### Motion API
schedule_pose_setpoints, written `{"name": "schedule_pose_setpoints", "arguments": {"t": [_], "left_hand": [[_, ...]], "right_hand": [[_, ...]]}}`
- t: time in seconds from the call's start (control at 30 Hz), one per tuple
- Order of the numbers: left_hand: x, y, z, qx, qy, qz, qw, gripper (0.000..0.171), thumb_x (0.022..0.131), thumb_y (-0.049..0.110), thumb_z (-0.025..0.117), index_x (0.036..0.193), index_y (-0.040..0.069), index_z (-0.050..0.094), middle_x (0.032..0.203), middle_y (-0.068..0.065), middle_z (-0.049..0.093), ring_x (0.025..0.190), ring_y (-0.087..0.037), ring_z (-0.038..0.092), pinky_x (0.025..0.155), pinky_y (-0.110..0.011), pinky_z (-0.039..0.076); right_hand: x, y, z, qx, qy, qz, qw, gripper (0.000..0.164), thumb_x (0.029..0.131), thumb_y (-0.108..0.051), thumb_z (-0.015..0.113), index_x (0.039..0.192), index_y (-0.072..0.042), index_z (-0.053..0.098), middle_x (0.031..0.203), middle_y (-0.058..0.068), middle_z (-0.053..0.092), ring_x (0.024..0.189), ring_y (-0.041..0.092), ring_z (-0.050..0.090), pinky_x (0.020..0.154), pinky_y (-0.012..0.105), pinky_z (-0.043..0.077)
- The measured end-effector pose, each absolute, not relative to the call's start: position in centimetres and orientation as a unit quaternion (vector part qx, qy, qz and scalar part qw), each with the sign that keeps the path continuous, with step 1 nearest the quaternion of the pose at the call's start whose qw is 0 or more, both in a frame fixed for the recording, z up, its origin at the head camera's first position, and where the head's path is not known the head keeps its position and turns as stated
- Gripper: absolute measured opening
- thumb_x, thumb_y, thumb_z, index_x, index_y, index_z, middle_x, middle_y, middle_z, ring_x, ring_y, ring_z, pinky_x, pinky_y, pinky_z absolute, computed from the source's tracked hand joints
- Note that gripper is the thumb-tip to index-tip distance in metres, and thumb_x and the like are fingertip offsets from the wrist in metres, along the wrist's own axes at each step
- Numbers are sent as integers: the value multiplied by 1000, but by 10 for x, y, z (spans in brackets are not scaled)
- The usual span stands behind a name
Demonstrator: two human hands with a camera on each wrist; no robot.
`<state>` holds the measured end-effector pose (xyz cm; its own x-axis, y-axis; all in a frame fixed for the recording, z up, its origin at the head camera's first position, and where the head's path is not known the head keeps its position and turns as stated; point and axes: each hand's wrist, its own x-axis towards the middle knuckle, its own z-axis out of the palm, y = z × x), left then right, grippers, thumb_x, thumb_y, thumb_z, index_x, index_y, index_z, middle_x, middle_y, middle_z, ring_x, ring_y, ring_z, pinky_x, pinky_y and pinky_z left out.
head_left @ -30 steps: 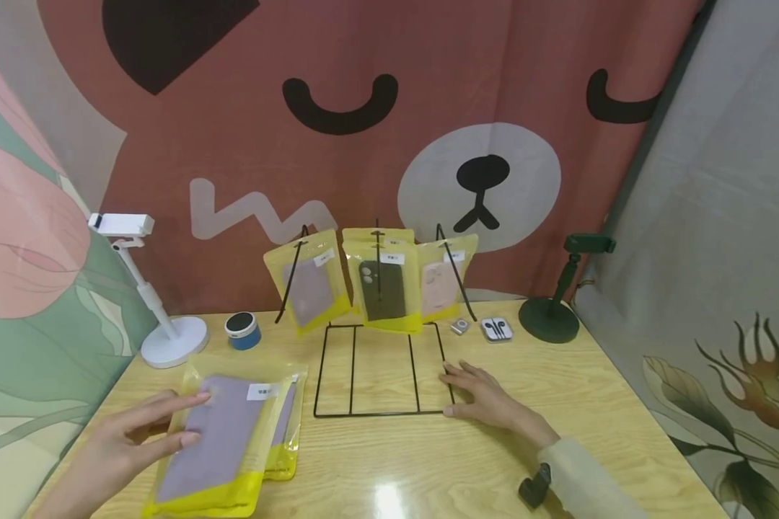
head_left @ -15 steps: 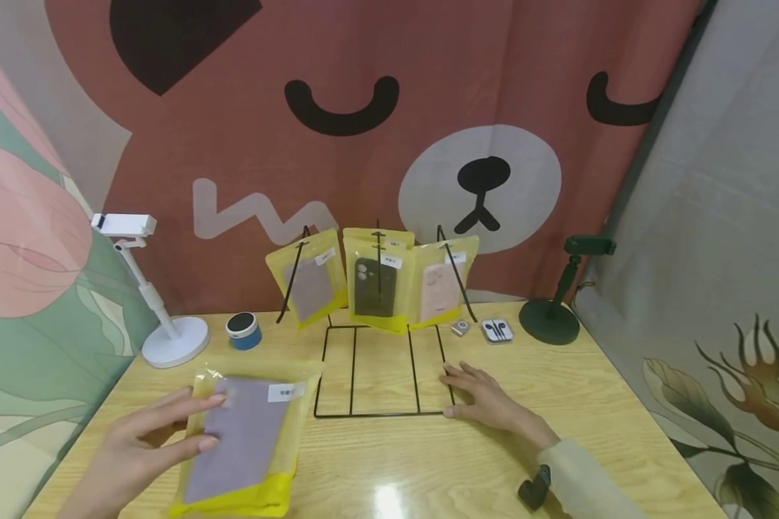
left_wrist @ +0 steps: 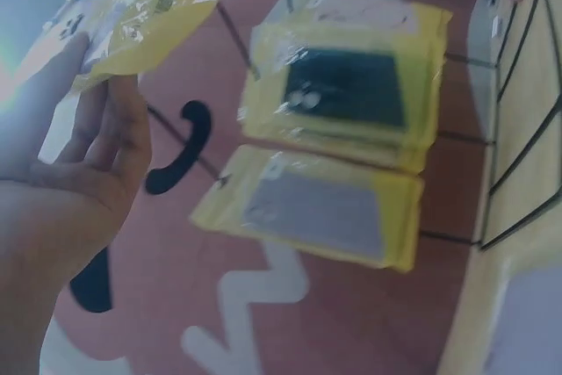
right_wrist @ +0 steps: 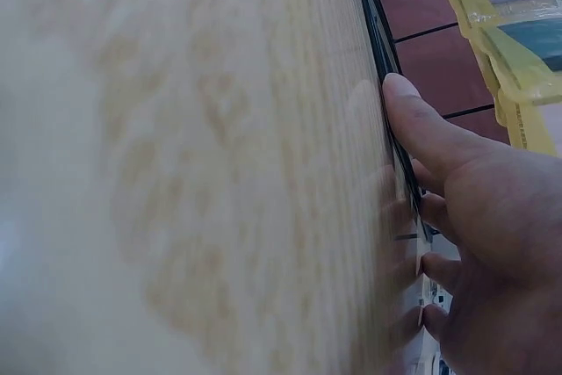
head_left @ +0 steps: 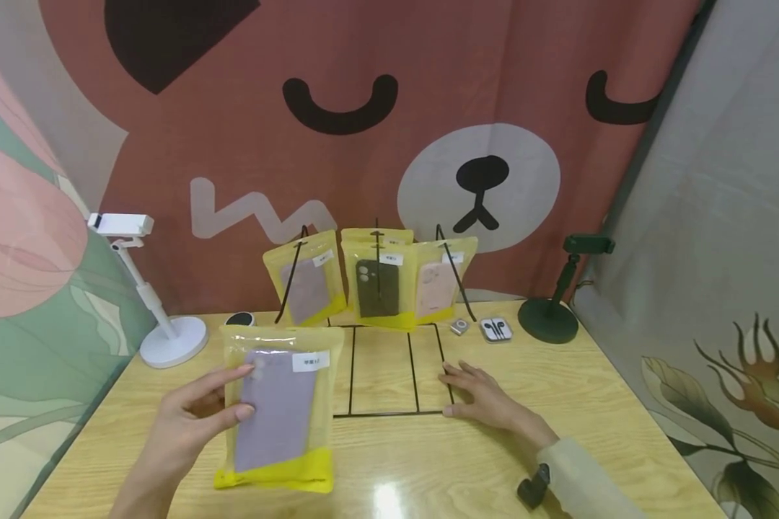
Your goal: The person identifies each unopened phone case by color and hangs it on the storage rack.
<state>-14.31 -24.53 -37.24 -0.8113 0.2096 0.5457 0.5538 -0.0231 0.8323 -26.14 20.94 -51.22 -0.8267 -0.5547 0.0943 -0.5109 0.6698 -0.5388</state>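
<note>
My left hand [head_left: 185, 418] pinches the left edge of a yellow-and-clear zip pouch [head_left: 279, 418] between thumb and fingers. Inside shows a lavender phone case, with a white label at the top right; the pouch is held upright above the table. Beyond it stands a black wire display rack [head_left: 416, 375], its left base part hidden behind the pouch. On its hooks hang similar pouches: a lavender case [head_left: 306, 290] at left, a black case [head_left: 378, 290] in the middle with another behind, a pink case [head_left: 436, 288] at right. My right hand [head_left: 487, 400] rests on the rack's right base wire, fingers extended.
A white phone stand [head_left: 174, 340] stands at the left, a dark green one [head_left: 548, 321] at the right. Near the rack's back right lie boxed earphones [head_left: 496, 329] and a small silver gadget [head_left: 459, 326]. A round speaker [head_left: 240, 318] peeks out behind the held pouch. A printed curtain hangs behind.
My left hand has raised the pouch and carried it right, toward the rack, turning it more upright. The hanging pouches have swayed slightly. The right hand stays on the base wire.
</note>
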Motion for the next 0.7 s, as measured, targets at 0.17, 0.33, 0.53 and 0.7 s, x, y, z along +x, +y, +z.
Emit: {"name": "schedule_pose_setpoints", "arguments": {"t": [0.17,0.33,0.53,0.7], "left_hand": [[-152,-240,-383,-235,-674,-690,123,52,80,-20,63,127,1,62,109,6,68,81,-3,61,69,-19,54],[-160,-240,-393,-219,-660,-710,111,50,84,-17,61,130,2,59,114,1,69,87,-8,64,74,-23,55],[-167,-239,-398,-153,-686,-699,130,49,83,-16,63,129,1,60,113,8,67,86,-2,56,74,-17,51],[-173,-240,-401,-176,-676,-705,125,50,84,-17,61,131,1,58,122,8,65,96,-1,59,79,-17,51]], "right_hand": [[-260,210,-511,-297,911,-283,32,68,87,-44,68,140,-8,50,152,15,34,141,46,19,108,69,13],[-260,210,-510,-295,913,-282,30,67,87,-45,68,140,-8,50,152,16,35,141,46,20,108,68,13],[-261,210,-510,-289,914,-281,36,67,87,-45,67,141,-9,50,153,14,34,142,45,19,109,67,12],[-261,210,-512,-300,910,-284,26,66,87,-42,68,139,-7,51,152,17,35,140,47,20,107,69,13]]}}
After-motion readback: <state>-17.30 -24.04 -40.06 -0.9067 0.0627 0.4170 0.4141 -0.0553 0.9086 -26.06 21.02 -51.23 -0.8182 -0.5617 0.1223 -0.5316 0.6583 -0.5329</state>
